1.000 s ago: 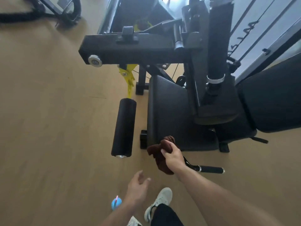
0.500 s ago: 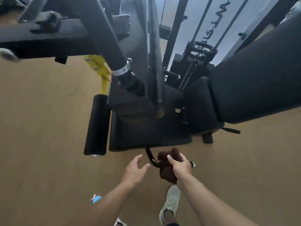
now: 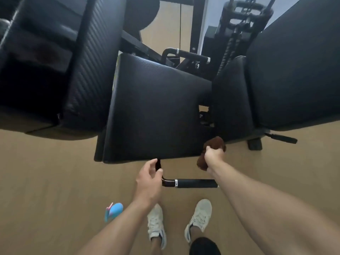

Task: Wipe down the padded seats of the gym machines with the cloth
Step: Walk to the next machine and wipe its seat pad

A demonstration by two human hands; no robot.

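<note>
A black padded seat [image 3: 156, 109] fills the middle of the view, its near edge just ahead of my hands. My right hand [image 3: 214, 156] is shut on a bunched brown cloth [image 3: 215, 142], held at the seat's near right corner. My left hand [image 3: 149, 179] is curled around the bent black bar [image 3: 166, 182] of a handle that comes out from under the seat's front edge. A padded backrest [image 3: 93, 61] rises at the left. Another black pad [image 3: 294, 70] stands at the right.
The handle's foam grip [image 3: 196, 183] runs rightward between my hands, low over the wooden floor [image 3: 46, 181]. A blue and pink object [image 3: 113, 211] hangs by my left forearm. My white shoes [image 3: 199, 218] stand below. A weight stack and cables [image 3: 239, 24] rise behind the seat.
I have come closer and now look down on the seat. My right hand carried the cloth up to the seat's right corner. My left hand closed onto the handle bar.
</note>
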